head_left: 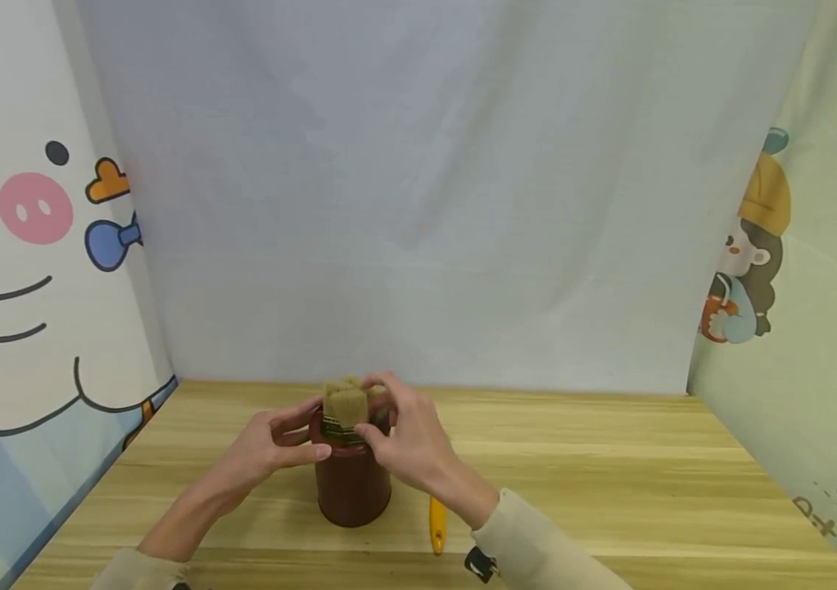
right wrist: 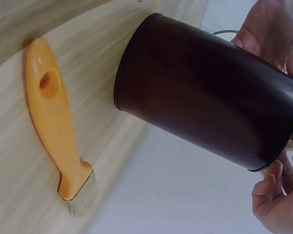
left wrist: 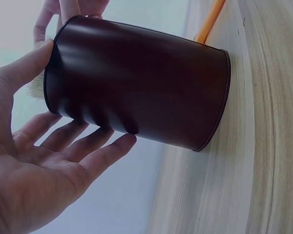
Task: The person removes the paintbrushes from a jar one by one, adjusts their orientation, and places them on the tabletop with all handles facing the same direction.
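On the wood-grain table (head_left: 610, 475) a dark red canister (head_left: 354, 487) stands upright, left hand (head_left: 260, 447) clasped about its upper side, right hand (head_left: 414, 434) pinching a tan bundle (head_left: 346, 406) at its mouth, orange-handled brush (right wrist: 56, 126) lying near, to the right.

The right sleeve (head_left: 540, 542) is plain pale cream, ending at the wrist; a small black piece (head_left: 480, 565) shows beside it; the left sleeve (head_left: 137, 569) matches, a black patch (head_left: 181, 586) at its edge.
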`<move>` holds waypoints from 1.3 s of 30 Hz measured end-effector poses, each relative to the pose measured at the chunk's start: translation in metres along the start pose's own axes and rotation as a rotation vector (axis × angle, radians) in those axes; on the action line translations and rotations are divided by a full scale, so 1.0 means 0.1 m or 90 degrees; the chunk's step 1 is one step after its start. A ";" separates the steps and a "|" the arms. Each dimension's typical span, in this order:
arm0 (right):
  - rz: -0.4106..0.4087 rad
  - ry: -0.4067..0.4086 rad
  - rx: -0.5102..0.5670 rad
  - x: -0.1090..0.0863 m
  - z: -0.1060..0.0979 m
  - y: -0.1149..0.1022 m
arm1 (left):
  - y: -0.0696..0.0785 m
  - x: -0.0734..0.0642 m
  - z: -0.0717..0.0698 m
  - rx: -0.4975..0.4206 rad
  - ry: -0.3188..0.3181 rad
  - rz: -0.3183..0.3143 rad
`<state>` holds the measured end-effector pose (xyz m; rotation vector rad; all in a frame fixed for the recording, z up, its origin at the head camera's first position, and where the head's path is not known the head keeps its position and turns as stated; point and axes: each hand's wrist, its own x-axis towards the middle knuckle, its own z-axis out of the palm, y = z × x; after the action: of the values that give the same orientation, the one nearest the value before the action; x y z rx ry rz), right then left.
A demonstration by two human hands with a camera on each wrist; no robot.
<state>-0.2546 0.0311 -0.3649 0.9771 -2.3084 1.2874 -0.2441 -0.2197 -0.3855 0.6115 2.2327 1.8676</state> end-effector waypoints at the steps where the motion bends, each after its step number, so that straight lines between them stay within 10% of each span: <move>1: -0.010 0.000 -0.002 0.00 0.00 0.01 | 0.00 0.00 0.00 0.000 -0.001 -0.002; 39: -0.044 -0.008 0.050 0.01 -0.14 -0.01 | -0.02 -0.01 0.00 0.009 0.003 0.009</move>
<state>-0.2550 0.0418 -0.3561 1.0844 -2.2280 1.3567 -0.2439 -0.2205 -0.3872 0.6264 2.2533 1.8628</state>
